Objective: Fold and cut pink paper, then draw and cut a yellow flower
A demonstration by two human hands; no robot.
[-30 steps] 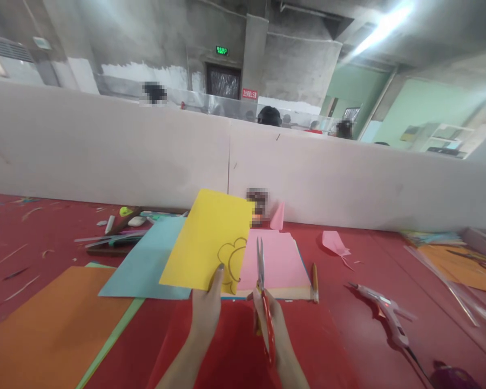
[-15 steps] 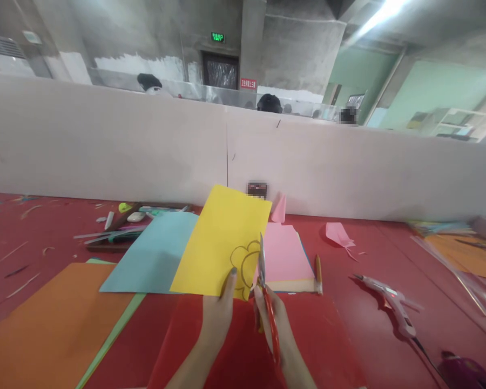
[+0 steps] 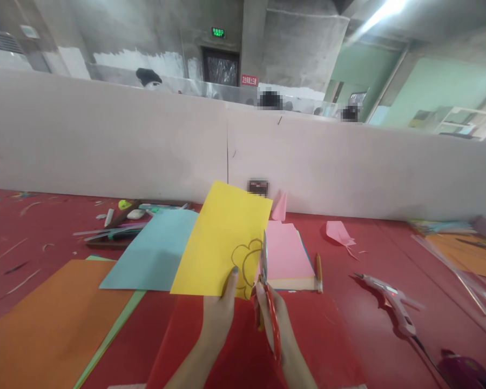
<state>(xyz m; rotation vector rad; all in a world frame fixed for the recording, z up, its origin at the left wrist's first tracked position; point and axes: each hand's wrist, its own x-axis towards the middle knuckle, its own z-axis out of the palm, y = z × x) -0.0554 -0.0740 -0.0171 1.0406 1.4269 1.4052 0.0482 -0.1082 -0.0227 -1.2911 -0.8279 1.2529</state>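
Note:
My left hand (image 3: 218,316) pinches the lower edge of a yellow paper sheet (image 3: 221,243), held tilted above the red table (image 3: 348,324). A flower outline (image 3: 249,262) is drawn in pencil near the sheet's lower right corner. My right hand (image 3: 273,324) grips red-handled scissors (image 3: 269,292). Their blades point upward along the sheet's right edge, beside the drawn flower.
Light blue paper (image 3: 152,254), orange paper (image 3: 52,324) and a pink stack (image 3: 285,254) lie on the table. A pencil (image 3: 318,270) rests by the pink stack. A glue gun (image 3: 391,305) lies at right. Pens and scraps (image 3: 117,224) sit at left before a pale partition wall (image 3: 105,146).
The yellow sheet has shifted right toward the scissors. The blades, earlier over the pink paper, now meet the sheet's right edge at the flower outline.

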